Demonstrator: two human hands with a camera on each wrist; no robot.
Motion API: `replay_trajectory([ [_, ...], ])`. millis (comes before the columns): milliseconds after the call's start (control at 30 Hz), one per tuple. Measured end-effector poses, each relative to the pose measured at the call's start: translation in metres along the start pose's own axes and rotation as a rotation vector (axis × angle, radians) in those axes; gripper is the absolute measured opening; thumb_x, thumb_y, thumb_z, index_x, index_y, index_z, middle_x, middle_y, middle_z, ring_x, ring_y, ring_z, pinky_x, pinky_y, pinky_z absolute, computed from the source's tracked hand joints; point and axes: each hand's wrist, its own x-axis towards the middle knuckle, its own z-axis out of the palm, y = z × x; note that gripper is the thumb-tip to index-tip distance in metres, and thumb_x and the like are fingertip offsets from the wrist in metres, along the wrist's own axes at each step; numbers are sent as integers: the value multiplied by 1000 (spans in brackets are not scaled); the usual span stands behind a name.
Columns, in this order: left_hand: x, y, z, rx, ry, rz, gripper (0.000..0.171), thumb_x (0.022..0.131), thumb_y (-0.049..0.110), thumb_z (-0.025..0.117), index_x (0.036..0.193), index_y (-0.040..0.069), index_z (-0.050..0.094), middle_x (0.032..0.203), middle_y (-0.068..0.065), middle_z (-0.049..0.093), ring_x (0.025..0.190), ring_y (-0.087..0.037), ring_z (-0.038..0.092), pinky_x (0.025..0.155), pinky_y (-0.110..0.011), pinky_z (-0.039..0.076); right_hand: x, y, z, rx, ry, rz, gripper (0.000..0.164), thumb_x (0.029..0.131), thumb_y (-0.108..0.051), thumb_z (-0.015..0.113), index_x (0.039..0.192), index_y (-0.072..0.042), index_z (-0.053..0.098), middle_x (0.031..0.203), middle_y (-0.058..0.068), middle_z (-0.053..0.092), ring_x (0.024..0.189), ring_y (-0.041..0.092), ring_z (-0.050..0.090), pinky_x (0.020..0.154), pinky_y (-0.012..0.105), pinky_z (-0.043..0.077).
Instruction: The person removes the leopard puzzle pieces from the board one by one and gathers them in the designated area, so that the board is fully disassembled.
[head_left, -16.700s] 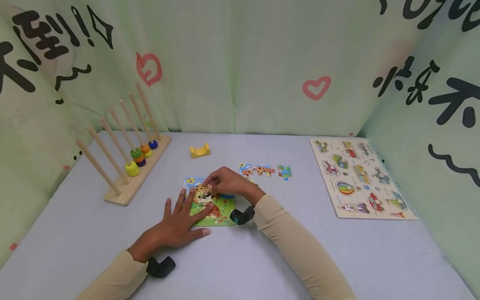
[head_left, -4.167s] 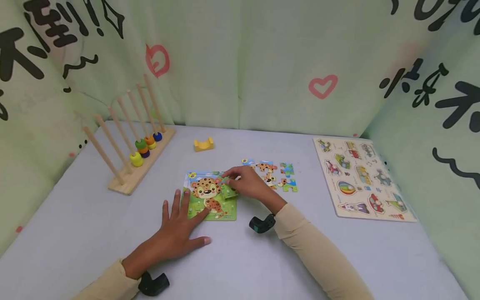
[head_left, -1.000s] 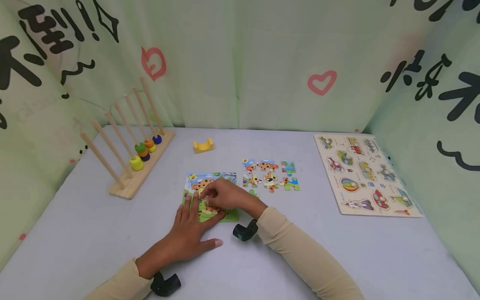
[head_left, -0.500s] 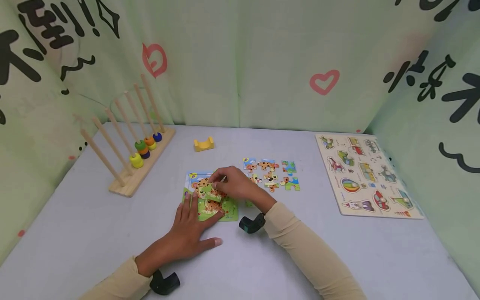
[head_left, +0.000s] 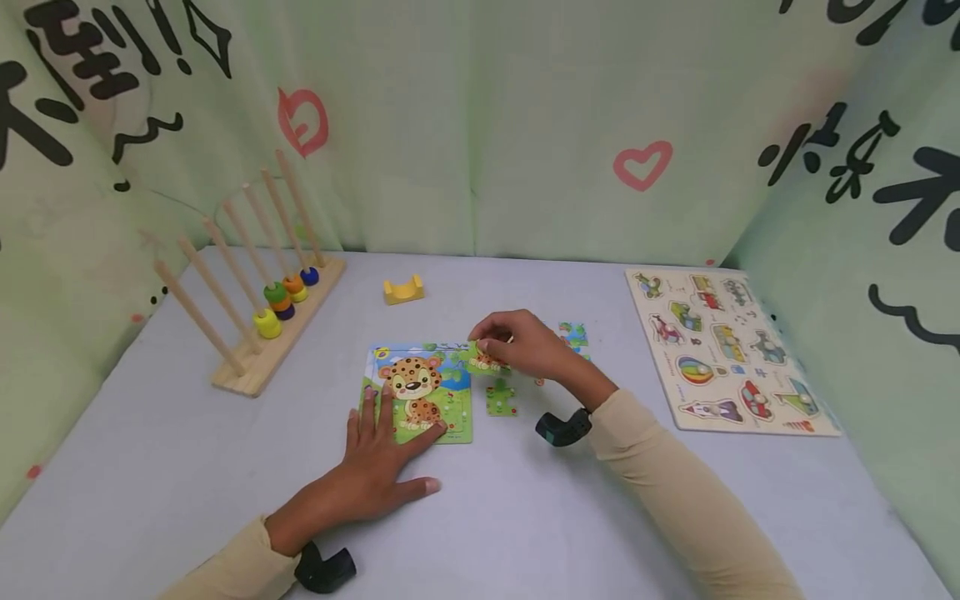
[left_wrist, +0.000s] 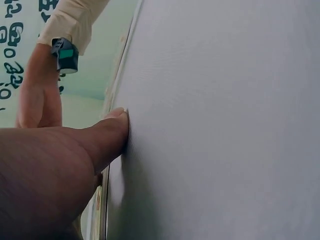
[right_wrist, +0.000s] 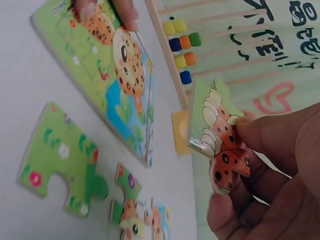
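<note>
A square jigsaw board (head_left: 457, 421) with a spotted leopard cub picture lies in front of me. My left hand (head_left: 367, 467) rests on its lower left part with fingers spread; the thumb (left_wrist: 112, 132) lies on the table. Just right of the board, my right hand (head_left: 528, 346) pinches a jigsaw piece (right_wrist: 227, 137) between thumb and fingers. That piece shows green ground and spotted orange paws, held above the table. A green jigsaw piece (head_left: 500, 400) lies flat below it. More loose pieces (head_left: 573, 333) lie behind the right hand, partly hidden by it.
A wooden peg stand (head_left: 277, 325) with coloured beads stands at the left. Near the back lies a small yellow curved block (head_left: 403, 290). A wooden picture-puzzle board (head_left: 727, 350) lies at the right. Light green curtains (head_left: 480, 125) surround the table.
My right hand has lifted the spotted piece off the board and carried it right. Since the oldest frame, more loose pieces have come to lie right of the board. My left hand stays on the board.
</note>
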Motion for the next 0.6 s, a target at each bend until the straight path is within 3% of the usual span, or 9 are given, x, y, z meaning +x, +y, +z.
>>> replay_trajectory([
  [300, -3, 0, -1, 4, 18, 4, 68, 89, 55, 63, 149, 31, 41, 154, -32, -15, 138, -47, -25, 105, -68, -7, -23, 18, -6, -16, -51, -7, 14, 95, -2, 59, 104, -2, 70, 88, 2, 63, 73, 17, 53, 65, 31, 45],
  [600, -3, -2, 1, -1, 31, 43, 68, 90, 55, 62, 149, 29, 41, 155, -32, -11, 142, -44, -18, 109, -64, -3, -46, 33, -18, -14, -123, 100, 13, 95, -2, 60, 104, -1, 69, 79, 0, 61, 68, 16, 52, 62, 31, 44],
])
